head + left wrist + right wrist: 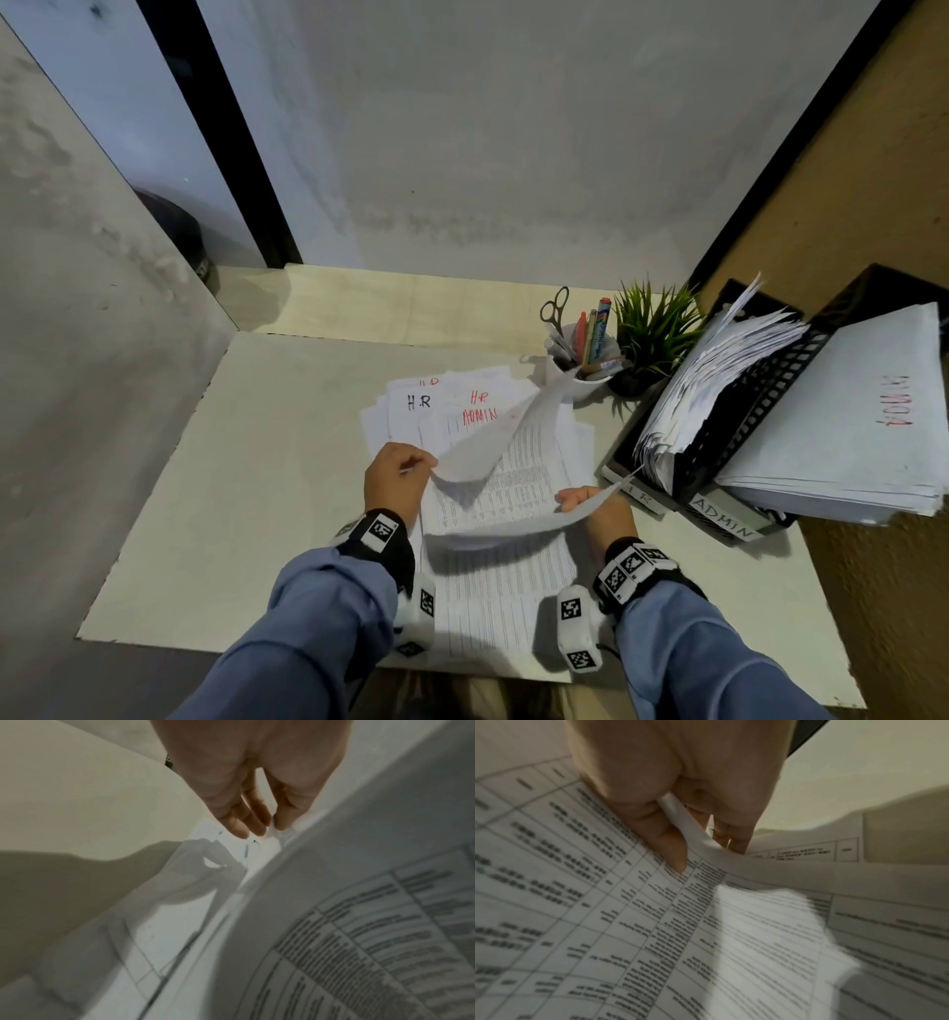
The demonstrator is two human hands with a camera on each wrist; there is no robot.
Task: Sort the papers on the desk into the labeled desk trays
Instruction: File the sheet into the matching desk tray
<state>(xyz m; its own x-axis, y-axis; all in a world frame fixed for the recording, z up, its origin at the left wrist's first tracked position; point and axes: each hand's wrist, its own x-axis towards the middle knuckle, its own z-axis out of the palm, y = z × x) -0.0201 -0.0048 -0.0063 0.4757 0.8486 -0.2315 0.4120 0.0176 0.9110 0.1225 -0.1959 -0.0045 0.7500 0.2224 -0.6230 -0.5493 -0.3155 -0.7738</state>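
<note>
Papers [506, 493] are spread over the middle of the desk [246, 462], some marked H.R or ADMIN. Left hand [393, 480] pinches the corner of one sheet [488, 437] between thumb and fingertips [257, 825], lifting it so it curls up. Right hand [598, 506] has thumb and fingers pinching the edge of a second sheet [518, 527]. Trays [719, 493] labeled H.R and ADMIN sit at the right, both stuffed, beside a pen cup [585, 360] and plant [655, 334].

Trays [719, 493] right of papers [513, 493] (desk).
</note>
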